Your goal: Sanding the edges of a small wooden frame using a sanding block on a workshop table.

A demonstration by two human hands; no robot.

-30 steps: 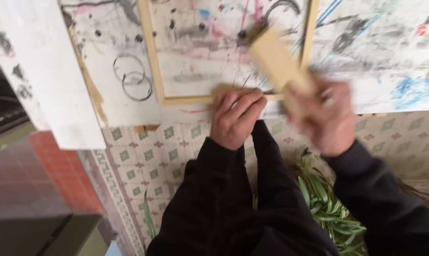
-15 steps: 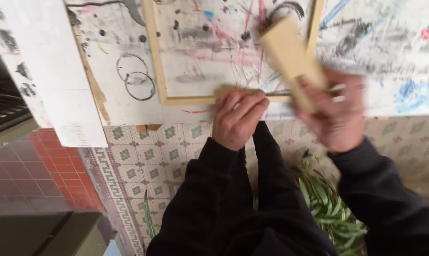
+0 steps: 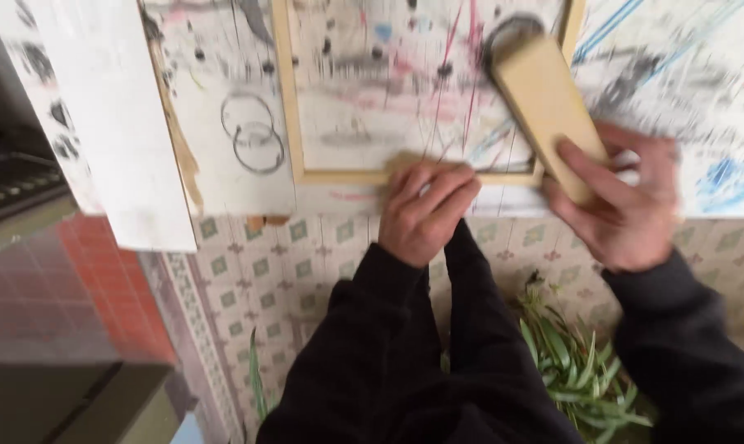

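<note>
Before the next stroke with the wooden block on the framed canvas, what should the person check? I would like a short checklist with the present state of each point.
1. Right hand grip on the pale rectangular wooden block: closed around its lower end, ok.
2. Left hand pressing on the lower bar of the light wooden frame: ok.
3. Block lying flat on the paint-marked white canvas: cannot tell, image blurred.
4. Fingers of the left hand away from the block: apart, ok.
5. Green leafy plant below: away from both hands, ok.

Tan wooden block (image 3: 544, 111); pale wood frame (image 3: 285, 99); white board (image 3: 224, 115) with multicolour scribbles; green-diamond patterned floor tiles (image 3: 306, 263); black sleeves (image 3: 405, 353); green plant (image 3: 577, 370).
</note>
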